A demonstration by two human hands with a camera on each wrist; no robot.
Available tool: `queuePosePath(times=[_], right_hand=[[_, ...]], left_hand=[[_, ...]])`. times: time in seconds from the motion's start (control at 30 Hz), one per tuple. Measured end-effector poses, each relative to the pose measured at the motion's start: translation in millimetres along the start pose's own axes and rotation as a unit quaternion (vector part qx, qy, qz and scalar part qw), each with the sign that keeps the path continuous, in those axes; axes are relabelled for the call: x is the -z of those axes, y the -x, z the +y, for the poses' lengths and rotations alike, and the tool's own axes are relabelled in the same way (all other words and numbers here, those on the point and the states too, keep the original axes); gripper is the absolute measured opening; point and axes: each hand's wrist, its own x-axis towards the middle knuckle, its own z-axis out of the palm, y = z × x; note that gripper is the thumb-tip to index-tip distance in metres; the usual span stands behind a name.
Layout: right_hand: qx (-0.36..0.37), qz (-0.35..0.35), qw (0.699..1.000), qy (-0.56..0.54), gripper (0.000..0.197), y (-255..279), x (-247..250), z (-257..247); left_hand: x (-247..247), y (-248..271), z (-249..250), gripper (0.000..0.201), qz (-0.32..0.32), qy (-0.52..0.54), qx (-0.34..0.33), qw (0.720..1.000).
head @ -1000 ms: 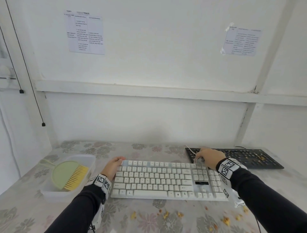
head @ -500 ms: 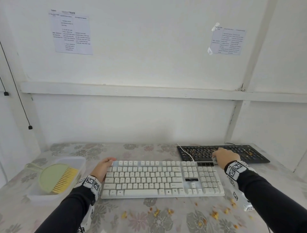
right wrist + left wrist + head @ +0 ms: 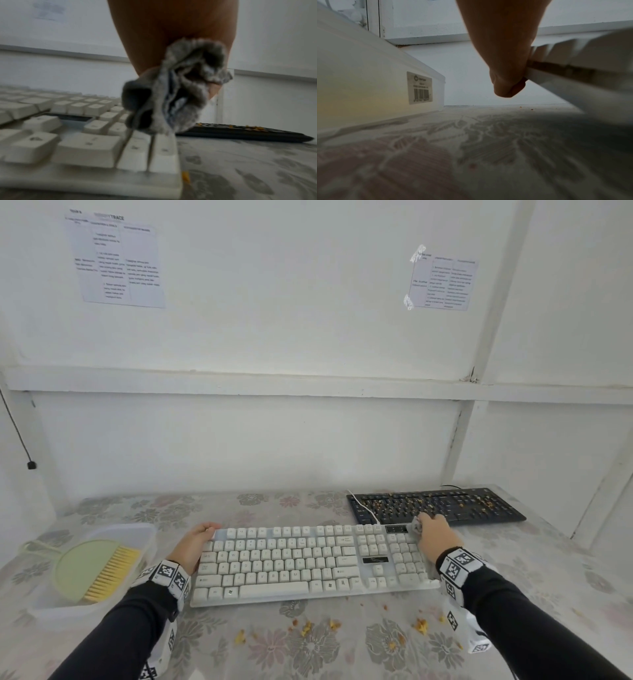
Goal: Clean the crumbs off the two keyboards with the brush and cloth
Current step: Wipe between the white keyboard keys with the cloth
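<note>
head: left hand [image 3: 193,546] grips white keyboard [image 3: 301,563] far-left edge; right hand [image 3: 436,537] clutches grey cloth [image 3: 416,524] at its far-right corner; black keyboard [image 3: 435,506] with crumbs just behind; brush [image 3: 99,571] in tub [image 3: 144,534] left; crumbs [image 3: 308,628] on worktop [image 3: 548,577] near edge | left wrist: fingers [image 3: 508,86] pinch keyboard edge, tub just beside | right wrist: fingers curled round bunched cloth touching numpad keys, open worktop to the right

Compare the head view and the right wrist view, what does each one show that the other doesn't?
Only the head view shows the left hand holding the white keyboard's left end, the brush lying in the plastic tub, the crumbs on the table in front, and the papers on the wall.

Only the right wrist view shows the grey cloth bunched in the fingers, just above the number-pad keys.

Both show the right hand, the white keyboard, and the crumb-covered black keyboard.
</note>
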Motion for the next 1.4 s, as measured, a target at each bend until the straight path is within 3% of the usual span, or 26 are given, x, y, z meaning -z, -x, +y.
queuePosePath(times=[0.07, 0.13, 0.3, 0.37, 0.43, 0.47, 0.53, 0.67, 0.73, 0.8, 0.9, 0.97, 1.2, 1.4], right_hand=[[-0.038, -0.001, 0.999, 0.019, 0.016, 5.3, 7.1, 9.3], [-0.061, -0.008, 0.997, 0.047, 0.020, 9.5, 11.4, 13.1], [0.046, -0.009, 0.999, -0.022, 0.016, 11.8, 0.8, -0.9], [0.046, -0.053, 0.997, -0.013, 0.008, 18.1, -1.7, -10.9], [0.034, -0.089, 0.995, -0.009, 0.026, 20.9, -4.2, -11.1], [0.025, -0.103, 0.994, -0.004, 0.027, 22.7, -4.4, -9.1], [0.013, -0.111, 0.993, 0.039, 0.014, 26.5, -2.0, -4.7], [-0.004, -0.116, 0.990, 0.078, 0.020, 26.4, 3.7, 0.4], [0.018, -0.092, 0.994, 0.061, 0.015, 25.9, 7.4, -3.1], [0.054, -0.067, 0.995, 0.046, 0.027, 28.7, 7.1, -10.6], [0.079, -0.092, 0.992, 0.044, 0.029, 32.8, -3.5, -15.8], [0.088, -0.110, 0.989, 0.051, 0.021, 35.9, -7.2, -15.5], [0.075, -0.106, 0.990, 0.052, 0.024, 40.7, -1.4, -28.6], [0.102, -0.101, 0.989, 0.041, 0.030, 51.4, -18.0, -44.1]], left_hand=[[0.0, -0.4, -0.8, 0.027, -0.001, -0.004, 0.001, 1.000], [0.9, -2.2, -2.5, 0.026, 0.000, -0.010, 0.003, 1.000], [5.1, -14.5, -10.5, 0.022, -0.001, -0.043, 0.009, 0.999], [5.1, -17.4, -11.7, 0.020, 0.000, -0.058, 0.011, 0.998], [4.8, -18.0, -11.9, 0.020, -0.003, -0.070, 0.014, 0.997], [5.2, -18.3, -12.9, 0.023, -0.006, -0.076, 0.016, 0.997], [6.0, -18.1, -13.3, 0.031, -0.008, -0.097, 0.030, 0.995], [7.7, -20.9, -14.3, 0.038, 0.003, -0.113, 0.029, 0.993], [8.4, -22.9, -16.0, 0.039, 0.003, -0.139, 0.026, 0.990], [9.1, -22.0, -16.2, 0.031, 0.006, -0.170, 0.028, 0.985], [9.3, -20.0, -15.0, 0.020, 0.003, -0.198, 0.015, 0.980], [8.1, -16.6, -13.5, 0.032, 0.008, -0.212, 0.015, 0.977], [9.6, -16.7, -14.4, 0.043, 0.020, -0.177, 0.042, 0.983], [11.6, -12.5, -11.6, 0.040, 0.024, -0.124, 0.044, 0.991]])
